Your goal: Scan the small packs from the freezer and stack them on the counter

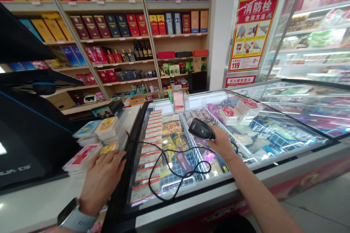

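A black handheld barcode scanner (201, 129) is gripped by my right hand (220, 142), held over the glass top of a chest freezer (188, 189). Its black cable (175, 150) loops across the glass. My left hand (105, 169), with a watch (72, 215) on the wrist, lies back-up against stacked flat packs on the counter, fingers laid along them. Those packs have yellow (107, 127), blue (86, 129) and red (83, 156) labels. Two more stacks of red-labelled packs, one smaller (229, 115) and one larger (247, 109), sit on the freezer glass to the right.
A dark checkout machine (30, 138) stands on the white counter (32, 204) at left. Price labels (150, 153) line the freezer's left side. Frozen goods show through the glass. Shelves of boxed bottles (115, 25) rise behind; a red poster (254, 32) hangs on the wall.
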### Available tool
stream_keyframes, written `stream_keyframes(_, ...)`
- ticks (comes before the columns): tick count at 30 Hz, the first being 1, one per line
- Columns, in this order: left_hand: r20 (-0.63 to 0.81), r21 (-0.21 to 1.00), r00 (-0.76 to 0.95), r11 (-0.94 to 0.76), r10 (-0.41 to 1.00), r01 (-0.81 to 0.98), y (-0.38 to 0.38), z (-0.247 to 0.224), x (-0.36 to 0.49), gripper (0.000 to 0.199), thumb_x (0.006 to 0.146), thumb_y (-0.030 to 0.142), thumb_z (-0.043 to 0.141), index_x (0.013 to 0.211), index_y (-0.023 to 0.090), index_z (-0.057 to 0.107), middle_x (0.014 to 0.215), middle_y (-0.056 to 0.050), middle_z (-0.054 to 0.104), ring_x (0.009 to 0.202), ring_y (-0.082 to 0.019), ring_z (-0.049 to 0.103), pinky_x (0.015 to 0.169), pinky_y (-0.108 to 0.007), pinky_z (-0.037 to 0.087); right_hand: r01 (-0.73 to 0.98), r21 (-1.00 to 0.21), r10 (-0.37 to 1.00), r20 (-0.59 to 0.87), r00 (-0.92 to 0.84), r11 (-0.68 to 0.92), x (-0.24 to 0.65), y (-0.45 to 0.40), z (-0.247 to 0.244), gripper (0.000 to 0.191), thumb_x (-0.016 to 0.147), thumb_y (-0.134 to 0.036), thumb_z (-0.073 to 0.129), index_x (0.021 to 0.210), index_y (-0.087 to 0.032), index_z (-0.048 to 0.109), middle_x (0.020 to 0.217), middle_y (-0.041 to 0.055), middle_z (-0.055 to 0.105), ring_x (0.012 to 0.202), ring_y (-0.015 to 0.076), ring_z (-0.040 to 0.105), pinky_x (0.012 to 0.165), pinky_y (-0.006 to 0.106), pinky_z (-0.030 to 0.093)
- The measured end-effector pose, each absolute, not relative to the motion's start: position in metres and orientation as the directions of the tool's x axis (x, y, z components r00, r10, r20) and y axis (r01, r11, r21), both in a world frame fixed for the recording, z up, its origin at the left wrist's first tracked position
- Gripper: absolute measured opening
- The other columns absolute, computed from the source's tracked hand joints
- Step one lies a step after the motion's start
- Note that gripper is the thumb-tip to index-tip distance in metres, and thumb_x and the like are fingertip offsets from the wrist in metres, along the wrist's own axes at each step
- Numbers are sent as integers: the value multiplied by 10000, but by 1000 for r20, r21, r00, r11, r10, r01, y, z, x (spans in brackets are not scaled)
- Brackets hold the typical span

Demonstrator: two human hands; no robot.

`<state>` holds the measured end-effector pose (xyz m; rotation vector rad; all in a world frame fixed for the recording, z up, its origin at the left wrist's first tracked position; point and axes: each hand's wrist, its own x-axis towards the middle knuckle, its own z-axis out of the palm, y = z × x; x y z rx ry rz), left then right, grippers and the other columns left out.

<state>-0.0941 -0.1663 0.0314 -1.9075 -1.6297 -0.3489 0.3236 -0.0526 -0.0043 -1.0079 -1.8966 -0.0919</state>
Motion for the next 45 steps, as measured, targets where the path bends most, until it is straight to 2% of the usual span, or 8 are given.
stream_keyframes(9,429,-73,272,-267,861,961,-136,26,-52,290,914,301,491,1131,227,669,1151,-78,676,1061,-242,609,976,-419,404,669,-314,573,794,-204,674,323,-53,-3,290,757,-156,568,1044,-200,560,926,74,647,858,237,633,740,350,514)
stream_keyframes(17,328,52,385,-423,863,904,-109,29,1,288,889,250,541,1155,239,651,1143,-69,681,1081,-237,607,998,-433,400,664,-333,590,782,-203,670,322,-53,-2,302,772,-156,569,1071,-201,567,927,73,650,867,237,626,756,352,512)
stream_keyframes(25,280,103,524,-568,804,817,-79,27,35,332,848,194,599,1179,214,623,1158,-86,669,1082,-250,611,964,-424,455,657,-348,591,785,-186,669,322,-53,-1,248,807,-214,590,1053,-197,568,912,76,647,851,239,628,737,351,511)
stream_keyframes(30,300,143,583,-640,755,755,-55,24,53,406,848,173,578,1253,200,571,1187,-114,647,1119,-243,604,983,-405,471,647,-354,580,796,-171,676,322,-53,0,264,813,-220,582,1076,-205,571,939,78,658,871,239,633,755,359,522)
stream_keyframes(39,394,175,631,-728,668,662,-8,8,97,557,827,158,598,1363,178,446,1337,-160,535,1237,-276,528,1047,-449,445,659,-352,570,809,-143,665,323,-54,0,247,825,-242,582,1068,-199,571,939,81,659,866,234,643,742,343,516)
stream_keyframes(42,435,132,664,-772,608,621,6,5,119,478,842,158,587,1311,161,495,1292,-170,556,1229,-282,526,1025,-443,460,668,-358,573,810,-125,652,324,-53,-1,246,834,-262,576,1072,-201,564,937,81,657,866,238,641,746,349,511)
stream_keyframes(45,437,79,705,-805,558,588,16,2,143,279,883,205,568,1155,150,599,1142,-152,621,1092,-254,594,925,-412,515,676,-369,577,810,-102,638,324,-53,-2,226,840,-279,563,1053,-204,565,911,76,649,843,239,639,721,347,506)
